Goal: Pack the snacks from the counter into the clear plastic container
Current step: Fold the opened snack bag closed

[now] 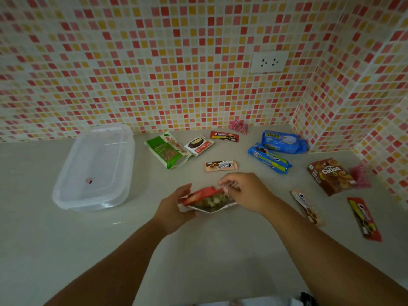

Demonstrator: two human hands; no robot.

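Red-topped snack pouch [207,198] sits at frame centre, held just above the grey counter [66,250]. Left hand [174,208] grips its left edge with curled fingers; right hand [245,192] pinches its upper right edge. Clear plastic container [93,166] stands open at left centre, well apart from the pouch, with bare counter between. Green nut bag [166,150], Choco Pie [198,145] and blue Oreo packs [270,160] lie beyond the hands, near the tiled wall [154,62].

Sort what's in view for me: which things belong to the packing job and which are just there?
Job: clear container; red-topped packet held by left hand and right hand; green bag; choco pie; blue cookie packs; brown box.

Just there: wall socket; tiled wall; counter.
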